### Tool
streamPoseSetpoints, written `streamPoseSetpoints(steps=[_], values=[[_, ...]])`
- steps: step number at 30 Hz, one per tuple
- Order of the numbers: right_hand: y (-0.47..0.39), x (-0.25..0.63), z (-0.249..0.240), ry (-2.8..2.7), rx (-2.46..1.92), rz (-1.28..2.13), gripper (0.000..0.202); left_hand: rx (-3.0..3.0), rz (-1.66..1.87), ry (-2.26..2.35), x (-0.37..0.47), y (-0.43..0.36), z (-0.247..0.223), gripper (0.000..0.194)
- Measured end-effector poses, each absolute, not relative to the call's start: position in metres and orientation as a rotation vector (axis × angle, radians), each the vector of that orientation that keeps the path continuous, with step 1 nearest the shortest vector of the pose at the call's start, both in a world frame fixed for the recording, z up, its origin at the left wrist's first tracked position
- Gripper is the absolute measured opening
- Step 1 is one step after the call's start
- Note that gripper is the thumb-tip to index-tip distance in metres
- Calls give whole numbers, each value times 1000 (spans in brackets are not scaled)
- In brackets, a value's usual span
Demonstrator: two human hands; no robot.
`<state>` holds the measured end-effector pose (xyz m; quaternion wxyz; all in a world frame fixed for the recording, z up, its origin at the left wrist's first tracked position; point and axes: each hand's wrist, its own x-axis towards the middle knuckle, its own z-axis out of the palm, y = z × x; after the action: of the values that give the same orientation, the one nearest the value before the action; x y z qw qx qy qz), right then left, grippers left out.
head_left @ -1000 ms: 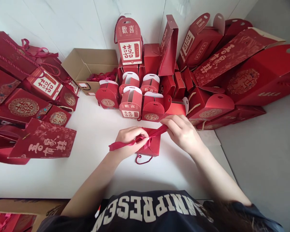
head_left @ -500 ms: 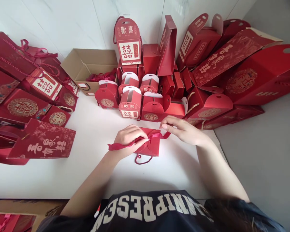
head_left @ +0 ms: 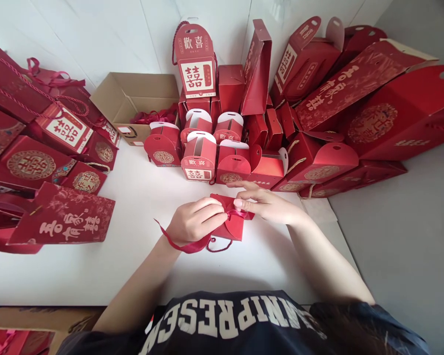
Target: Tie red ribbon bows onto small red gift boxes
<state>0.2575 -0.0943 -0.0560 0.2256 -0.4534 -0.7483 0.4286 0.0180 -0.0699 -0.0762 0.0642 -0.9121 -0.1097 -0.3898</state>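
Observation:
A small red gift box (head_left: 234,230) with a rounded flap lies on the white table in front of me. A red ribbon (head_left: 193,246) crosses its top, and one long tail hangs under my left hand and trails off to the left. My left hand (head_left: 197,219) is closed, pinching the ribbon at the box's top. At the box's right side my right hand (head_left: 264,203) has its thumb and a finger closed on the ribbon's other part, with another finger stretched out. A twisted dark red cord (head_left: 220,248) sticks out from the box's near side.
Small red boxes (head_left: 199,157) stand in rows just beyond my hands. Behind them sits an open cardboard box (head_left: 113,93) with red ribbons inside. Larger red gift boxes crowd the left (head_left: 31,162) and right (head_left: 377,123). A tiled wall (head_left: 96,34) closes off the back.
My right hand has moved left and down onto the ribbon at the box. My left hand has turned over the box top, and its ribbon tail has swung lower.

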Motion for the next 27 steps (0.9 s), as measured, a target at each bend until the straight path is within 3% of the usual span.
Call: streamPoseSetpoints(steps=[13,27], values=[[-88,248,-64,-1878,-1006,1564,43,-2714,-1210,-347,17,-74,-78,13],[-87,252,-62,-1740,-1066,1532,35,-3282,-1321,-550,-6,-62,-66,16]])
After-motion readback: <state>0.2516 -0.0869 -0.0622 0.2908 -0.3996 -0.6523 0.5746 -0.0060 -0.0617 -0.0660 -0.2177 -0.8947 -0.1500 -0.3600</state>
